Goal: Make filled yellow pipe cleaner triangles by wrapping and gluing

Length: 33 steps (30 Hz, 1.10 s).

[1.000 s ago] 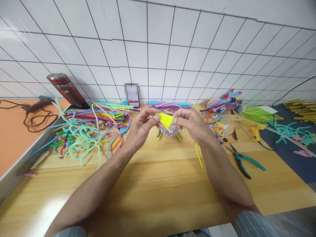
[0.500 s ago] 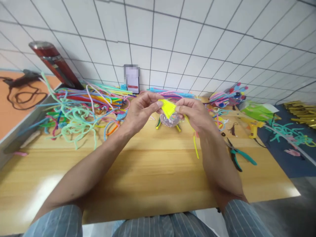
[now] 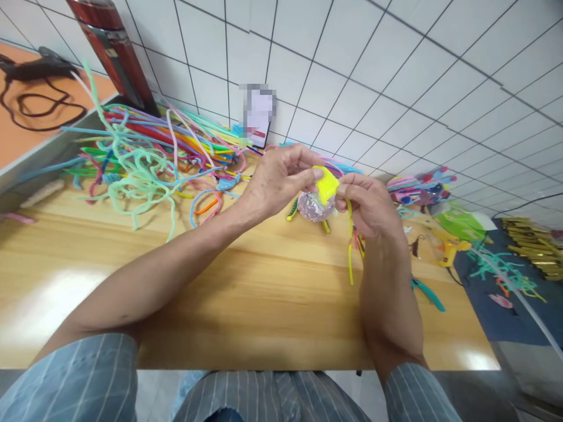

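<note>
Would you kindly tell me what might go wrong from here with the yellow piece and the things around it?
The yellow strand hanging by the right hand might snag on it. The yellow piece, pinched by fingertips, could bend or slip. The teal-handled tool, partly hidden behind the right forearm, could get knocked.

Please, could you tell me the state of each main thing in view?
Yellow piece: held up
Left hand: pinching it
Right hand: pinching its edge
Phone: propped upright, screen lit
Flask: standing
Green strands: loose, tangled
Glue gun: power unclear
Pliers: mostly hidden, open or shut unclear
</note>
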Motion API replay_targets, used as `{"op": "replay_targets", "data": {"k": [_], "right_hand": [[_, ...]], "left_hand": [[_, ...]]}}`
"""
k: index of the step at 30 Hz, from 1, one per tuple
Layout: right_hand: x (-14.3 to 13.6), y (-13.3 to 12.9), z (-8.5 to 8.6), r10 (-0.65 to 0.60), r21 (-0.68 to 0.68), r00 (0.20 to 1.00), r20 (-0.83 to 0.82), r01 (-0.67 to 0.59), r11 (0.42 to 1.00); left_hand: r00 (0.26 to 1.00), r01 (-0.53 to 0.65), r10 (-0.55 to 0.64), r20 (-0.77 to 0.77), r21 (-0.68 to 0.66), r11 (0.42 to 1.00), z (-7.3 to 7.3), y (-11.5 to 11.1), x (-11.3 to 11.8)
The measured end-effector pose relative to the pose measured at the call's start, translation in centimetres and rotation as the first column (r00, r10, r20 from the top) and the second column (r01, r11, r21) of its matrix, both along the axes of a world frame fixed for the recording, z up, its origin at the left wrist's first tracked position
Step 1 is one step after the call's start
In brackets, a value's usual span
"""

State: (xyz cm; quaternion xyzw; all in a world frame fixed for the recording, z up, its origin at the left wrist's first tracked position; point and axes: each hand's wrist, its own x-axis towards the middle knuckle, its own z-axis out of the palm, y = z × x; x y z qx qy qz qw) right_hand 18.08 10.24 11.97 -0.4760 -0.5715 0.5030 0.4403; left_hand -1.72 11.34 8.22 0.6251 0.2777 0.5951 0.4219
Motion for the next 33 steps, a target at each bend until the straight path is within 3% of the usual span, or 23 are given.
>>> {"op": "replay_targets", "data": {"k": [6,15,23,27,33], "right_hand": [[-0.2,0.0,0.0,-0.011,0.007,1.0,0.015,0.011,1.0],[0.3,-0.2,0.0,-0.005,0.05,0.999,0.033,0.004,0.999],[0.6,-0.1,0.0,0.024,0.054,0.998,0.057,-0.027,0.998],[0.5,-0.4,0.0,-0.003,0.152,0.982,0.191,-0.027,0.988],[-0.3,-1.5,-0.1,-0.055,0.299,0.907,0.417,-0.08,0.951]], "left_hand": [[1.0,-0.014,0.015,-0.015,0.016,1.0,-0.1,0.0,-0.1],[0.995,0.068,-0.061,-0.083,0.085,0.994,0.4,0.0,-0.7],[0.991,0.091,-0.086,-0.103,0.05,0.995,0.3,0.5,-1.2],[0.979,0.136,-0.125,-0.164,0.058,0.989,-0.1,0.6,-1.3],[0.906,0.052,0.025,-0.422,0.169,0.984,0.4,-0.2,-1.4]]}}
